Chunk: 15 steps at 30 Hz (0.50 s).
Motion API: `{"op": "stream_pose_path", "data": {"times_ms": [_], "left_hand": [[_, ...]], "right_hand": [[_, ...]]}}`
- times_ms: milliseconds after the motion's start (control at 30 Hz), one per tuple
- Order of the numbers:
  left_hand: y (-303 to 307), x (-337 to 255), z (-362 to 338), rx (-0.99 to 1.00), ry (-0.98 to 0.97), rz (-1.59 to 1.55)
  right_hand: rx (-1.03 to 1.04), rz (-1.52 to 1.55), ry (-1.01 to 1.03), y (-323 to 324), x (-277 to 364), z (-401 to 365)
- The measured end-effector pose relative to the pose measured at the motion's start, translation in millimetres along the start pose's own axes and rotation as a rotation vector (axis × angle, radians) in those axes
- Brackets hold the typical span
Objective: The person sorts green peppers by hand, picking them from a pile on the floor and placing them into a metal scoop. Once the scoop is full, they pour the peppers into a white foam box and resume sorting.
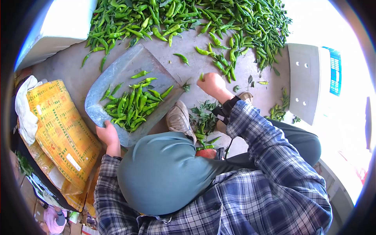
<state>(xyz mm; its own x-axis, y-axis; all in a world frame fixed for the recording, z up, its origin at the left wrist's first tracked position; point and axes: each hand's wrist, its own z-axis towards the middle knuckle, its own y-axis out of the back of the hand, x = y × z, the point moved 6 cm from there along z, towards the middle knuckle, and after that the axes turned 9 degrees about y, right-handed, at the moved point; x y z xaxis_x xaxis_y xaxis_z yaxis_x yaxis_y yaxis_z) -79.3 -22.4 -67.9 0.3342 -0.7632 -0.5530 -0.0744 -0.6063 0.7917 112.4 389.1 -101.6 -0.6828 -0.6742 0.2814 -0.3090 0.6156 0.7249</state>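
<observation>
My left hand (108, 135) grips the near left rim of a grey metal scoop (150, 62), thumb on top and fingers hidden underneath. Inside the scoop lies a heap of green peppers (135, 103). My right hand (213, 85) is closed to the right of the scoop, above the floor, with the light green tip of a pepper (201, 76) showing at its fingers. A single pepper (181, 58) lies on the floor between the scoop and the large pile of peppers (235, 19) at the back.
A white foam box (62, 39) stands at the back left, and yellow taped cardboard (62, 129) at the left. A pale panel with holes (303, 78) and a blue crate (335, 70) are at the right. Loose peppers and leaves (205, 113) lie between my shoes.
</observation>
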Motion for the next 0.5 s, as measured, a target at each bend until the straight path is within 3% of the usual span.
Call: {"op": "stream_pose_path", "data": {"times_ms": [33,100,133,200,300,433,500], "left_hand": [[0,-3,-2,0.000,0.005,-0.001],[1,-5,-3,0.001,0.004,-0.007],[0,-4,-3,-0.008,0.003,-0.009],[1,-3,-2,-0.020,-0.005,-0.014],[-1,0,-1,0.006,-0.017,-0.025],[1,-9,-5,-0.014,-0.027,0.011],[1,-4,-2,0.009,-0.028,0.059]], "right_hand": [[0.003,0.005,0.000,11,17,-3],[0.208,0.512,0.242,21,68,-9],[0.204,0.513,0.244,20,75,-2],[-0.166,0.128,0.343,41,84,22],[-0.357,-0.050,0.273,37,62,55],[-0.145,0.026,0.191,19,69,61],[0.020,0.255,0.570,16,101,36]]}}
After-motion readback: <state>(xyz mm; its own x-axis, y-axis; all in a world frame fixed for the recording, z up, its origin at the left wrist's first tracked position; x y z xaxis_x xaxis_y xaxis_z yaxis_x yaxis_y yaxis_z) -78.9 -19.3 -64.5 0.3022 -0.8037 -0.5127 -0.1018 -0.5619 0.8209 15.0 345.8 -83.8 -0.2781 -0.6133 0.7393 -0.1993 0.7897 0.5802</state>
